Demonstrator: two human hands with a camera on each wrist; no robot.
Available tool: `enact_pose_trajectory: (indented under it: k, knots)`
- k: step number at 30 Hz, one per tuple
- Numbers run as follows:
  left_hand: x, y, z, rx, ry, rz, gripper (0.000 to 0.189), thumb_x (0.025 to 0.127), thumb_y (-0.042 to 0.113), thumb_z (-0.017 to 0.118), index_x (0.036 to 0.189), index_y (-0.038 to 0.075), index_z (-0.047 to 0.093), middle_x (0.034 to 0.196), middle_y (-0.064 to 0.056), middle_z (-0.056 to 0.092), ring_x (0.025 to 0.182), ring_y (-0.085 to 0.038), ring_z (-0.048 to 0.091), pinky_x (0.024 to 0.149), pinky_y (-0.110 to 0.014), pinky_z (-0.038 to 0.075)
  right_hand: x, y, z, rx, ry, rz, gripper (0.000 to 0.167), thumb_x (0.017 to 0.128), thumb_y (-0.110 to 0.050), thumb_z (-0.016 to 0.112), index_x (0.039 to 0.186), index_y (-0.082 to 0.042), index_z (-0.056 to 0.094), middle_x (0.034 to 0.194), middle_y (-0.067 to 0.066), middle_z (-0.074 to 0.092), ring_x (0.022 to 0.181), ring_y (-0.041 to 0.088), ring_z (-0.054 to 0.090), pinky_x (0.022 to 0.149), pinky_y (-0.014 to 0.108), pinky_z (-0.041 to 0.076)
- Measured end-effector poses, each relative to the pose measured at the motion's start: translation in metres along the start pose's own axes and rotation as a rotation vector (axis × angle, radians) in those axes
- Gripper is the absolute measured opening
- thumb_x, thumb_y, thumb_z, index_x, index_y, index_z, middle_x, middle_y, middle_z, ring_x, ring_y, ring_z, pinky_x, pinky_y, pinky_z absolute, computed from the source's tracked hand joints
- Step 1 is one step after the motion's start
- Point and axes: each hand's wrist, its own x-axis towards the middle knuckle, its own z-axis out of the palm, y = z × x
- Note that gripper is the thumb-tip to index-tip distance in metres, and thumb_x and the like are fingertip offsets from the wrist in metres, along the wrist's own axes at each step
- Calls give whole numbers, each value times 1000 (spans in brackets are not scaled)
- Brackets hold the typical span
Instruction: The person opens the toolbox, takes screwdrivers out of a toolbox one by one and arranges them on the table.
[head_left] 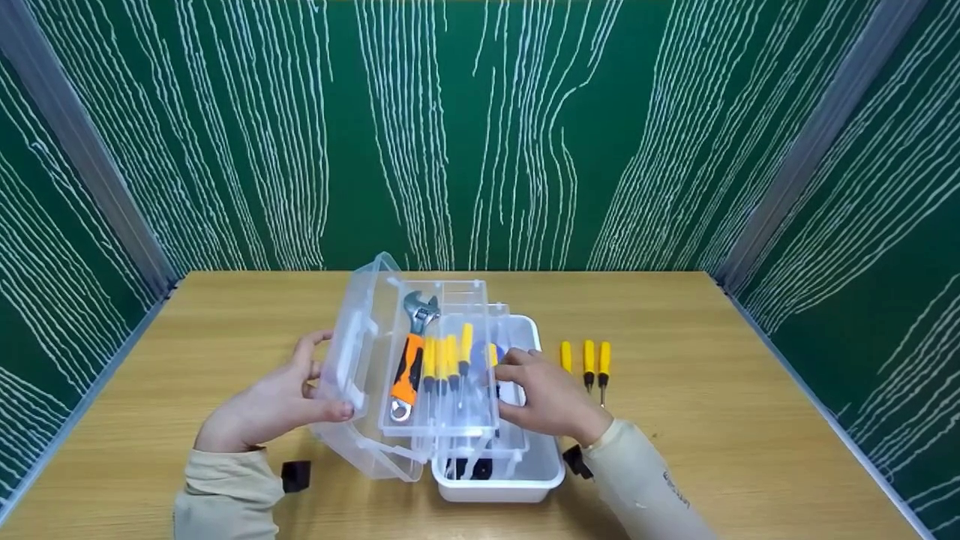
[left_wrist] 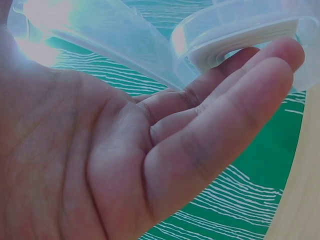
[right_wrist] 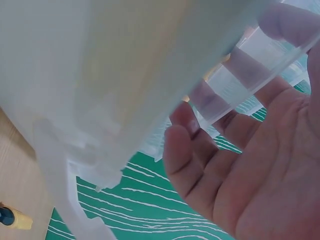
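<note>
The toolbox (head_left: 499, 493) stood on the wooden table (head_left: 750, 450), below centre toward 6 o'clock in the head view, its translucent lid (head_left: 352, 334) tilted toward 9 o'clock. The left hand (head_left: 274, 397) held the lid at its 9 o'clock side, with the thumb in front and the fingers slightly bent behind. The right hand (head_left: 547, 394) reached in from 4 o'clock, fingers bent and partly spread at the 3 o'clock edge of the clear upper tray (head_left: 442, 432); whether they gripped anything could not be determined. An orange-handled adjustable wrench (head_left: 407, 373) lay in the tray, at 9 o'clock from several yellow-handled screwdrivers (head_left: 429, 360). Three loose screwdrivers (head_left: 589, 356) lay on the table at 3 o'clock from the toolbox.
</note>
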Motion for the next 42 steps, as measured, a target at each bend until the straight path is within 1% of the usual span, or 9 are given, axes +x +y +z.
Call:
enact_pose_trajectory:
  k: [5,10,13,20,27,30,34,37,42]
  knots:
    - [0,0,0,1,0,-5,106,79,37,76,151,25,0,145,-20,41,122,-35,50,102,-62,40,0,-1,0,-9,2,5,39,87,-41,66,123,-24,66,122,-1,60,104,18,53,92,37,53]
    - [1,-1,0,0,-6,-2,105,79,39,76,150,26,0,146,-20,41,123,-35,49,102,-63,39,1,0,0,-3,11,-15,30,87,-38,68,113,-23,69,102,-7,63,89,13,52,78,28,51]
    - [1,-1,0,2,-5,-2,105,79,39,76,150,26,0,145,-20,41,123,-35,49,102,-63,39,1,0,0,13,19,-20,29,86,-37,69,111,-23,69,94,-9,62,84,11,51,73,24,49]
    - [1,0,1,-7,9,2,106,77,30,78,150,21,2,143,-19,44,119,-34,51,101,-60,43,2,1,2,-4,104,-81,16,81,-32,72,93,-22,67,80,-11,57,74,11,49,60,22,44]
    - [1,0,2,7,13,-11,106,78,33,78,151,24,1,145,-20,42,121,-36,50,100,-61,43,2,0,2,0,122,-68,17,81,-33,72,94,-23,68,78,-11,59,75,11,48,60,23,43]
    - [1,0,1,8,14,-16,107,78,33,78,151,24,0,146,-20,41,121,-36,50,101,-61,42,2,0,2,10,126,-66,18,81,-32,72,96,-23,69,79,-8,61,75,12,48,61,23,42]
    - [1,-1,1,8,11,-15,107,78,33,78,151,24,0,146,-21,40,122,-37,49,101,-62,42,1,0,2,34,126,-68,19,81,-30,72,97,-22,69,81,-4,65,77,16,52,62,24,42]
    - [1,-1,1,7,10,-18,106,78,33,78,151,25,0,146,-21,40,123,-37,49,101,-62,41,1,0,1,50,131,-66,19,81,-30,72,98,-22,70,81,-6,64,79,17,53,64,24,43]
    - [1,0,1,9,11,-27,106,78,34,78,151,25,1,147,-21,39,123,-37,48,101,-62,41,0,0,0,82,154,-50,17,81,-28,73,98,-24,69,80,-13,60,80,11,50,68,25,45]
